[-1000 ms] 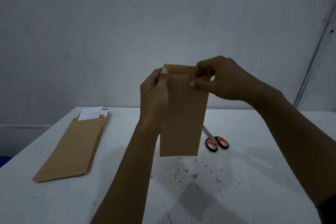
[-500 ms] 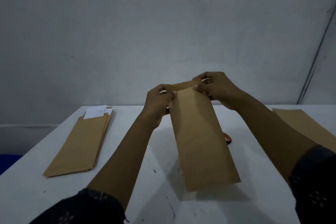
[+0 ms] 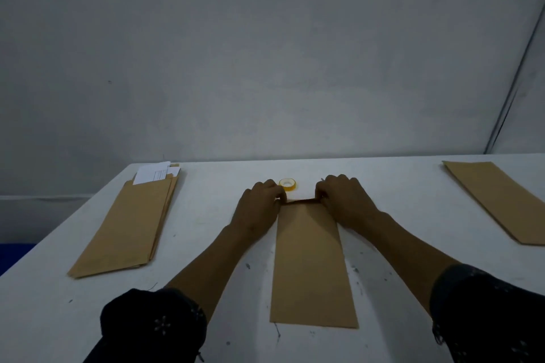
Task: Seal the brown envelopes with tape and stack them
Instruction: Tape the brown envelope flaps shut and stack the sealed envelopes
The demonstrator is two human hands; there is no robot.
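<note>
Though creased, brown envelope (image 3: 311, 262) flat

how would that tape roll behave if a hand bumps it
The tape roll lies flat on its side on the table, so it would likely slide, not roll. It looks small and probably light, so a knuckle of the left hand beside it could shift it easily.

Both your forearms reach in from the lower edge, left from about 7 o'clock, right from about 5 o'clock, converging toward the centre. Dark patterned sleeves are pushed up, forearms bare. Your left hand (image 3: 259, 205) lies knuckles up, fingers curled under at the tips. Your right hand (image 3: 343, 200) mirrors it at 3 o'clock of the left, knuckles up, fingers bent down. Fingertips of both hands point inward toward each other, close but apart. What the tips grip: cannot tell.
</note>
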